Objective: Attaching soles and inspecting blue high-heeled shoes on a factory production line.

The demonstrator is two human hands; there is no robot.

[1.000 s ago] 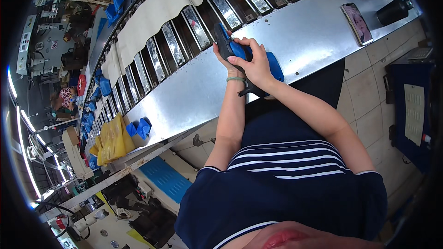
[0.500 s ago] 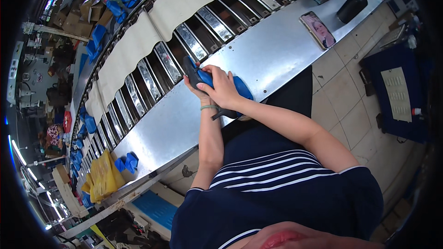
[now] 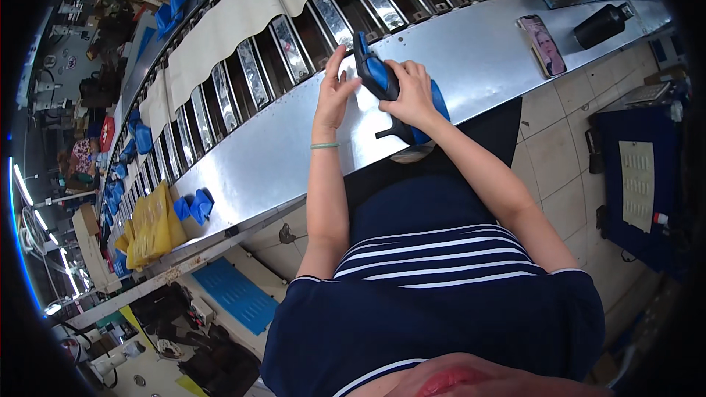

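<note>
My right hand (image 3: 412,95) is closed round a blue and black shoe (image 3: 376,75), which is held tilted over the metal ledge with its dark sole toward my left hand. A thin black heel (image 3: 397,131) sticks out below that hand; whether it belongs to the same shoe I cannot tell. More blue material (image 3: 440,101) shows just right of my fingers, partly hidden by them. My left hand (image 3: 334,99), with a green band at the wrist, is open beside the sole, its fingers stretched up and the thumb apart, the thumb tip close to the shoe.
A slatted metal conveyor (image 3: 254,73) partly covered by cream cloth (image 3: 213,44) runs beyond the ledge (image 3: 243,147). At the right lie a phone (image 3: 542,45) and a black bottle (image 3: 603,26). Blue pieces (image 3: 195,206) and a yellow plastic bag (image 3: 154,224) are at the left.
My left hand has let go of the shoe and opened beside it. My right hand keeps its hold on the shoe. The whole view has shifted, so the hands appear farther right.
</note>
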